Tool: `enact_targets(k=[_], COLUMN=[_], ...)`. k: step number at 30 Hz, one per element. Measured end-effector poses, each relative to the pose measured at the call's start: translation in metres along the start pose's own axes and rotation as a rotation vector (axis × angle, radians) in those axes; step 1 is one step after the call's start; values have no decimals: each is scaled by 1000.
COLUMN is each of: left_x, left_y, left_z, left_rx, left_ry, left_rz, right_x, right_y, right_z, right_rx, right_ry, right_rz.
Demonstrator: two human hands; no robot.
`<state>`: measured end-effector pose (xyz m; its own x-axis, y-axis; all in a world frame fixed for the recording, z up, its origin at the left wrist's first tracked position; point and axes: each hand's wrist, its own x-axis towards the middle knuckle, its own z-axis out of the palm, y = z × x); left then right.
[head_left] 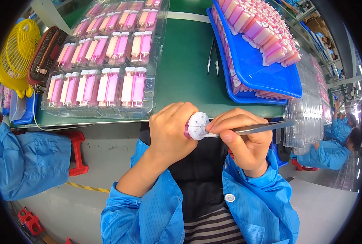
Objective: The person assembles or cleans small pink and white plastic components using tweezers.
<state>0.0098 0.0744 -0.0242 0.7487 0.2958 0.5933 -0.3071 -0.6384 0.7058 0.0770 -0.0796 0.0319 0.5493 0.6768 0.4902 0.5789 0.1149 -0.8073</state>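
My left hand [168, 128] is closed round a small bundle of pink pieces with white wedge-shaped ends [198, 126]. The white ends face up and form a rounded cluster, while most of the pink part is hidden in the fist. My right hand [246, 140] pinches a pair of metal tweezers [266, 127], held nearly level. Their pointed tips reach the lower right edge of the white ends, and the right fingertips are close against the bundle. Both hands are above my lap, just in front of the green table's edge.
A clear plastic tray [148, 106] of pink and cream pieces lies on the green table [181, 53]. Stacked blue trays [262, 81] hold many more pieces. Pointed tweezers [209, 61] lie between. A yellow fan [20, 57], a dark pouch [46, 55] and clear trays [305, 122] stand aside. Co-workers sit both sides.
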Motion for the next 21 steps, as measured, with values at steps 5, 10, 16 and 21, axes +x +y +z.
enact_targets(k=[5,10,16,21], left_x=[-1,1,1,5], left_y=[0,1,5,5], left_z=[0,0,-2,-11], left_rx=[-36,-60,-240,-504], left_ry=[-17,-58,-178,-463], left_rz=[-14,-40,-176,-373], right_x=[0,6,6,2], right_y=[-5,-5,-8,-5], right_z=[-2,-5,-10,-18], right_rx=[2,-106,-85,326], right_ry=[-38,-85,-145,-24], right_rz=[35,-71,-40,154])
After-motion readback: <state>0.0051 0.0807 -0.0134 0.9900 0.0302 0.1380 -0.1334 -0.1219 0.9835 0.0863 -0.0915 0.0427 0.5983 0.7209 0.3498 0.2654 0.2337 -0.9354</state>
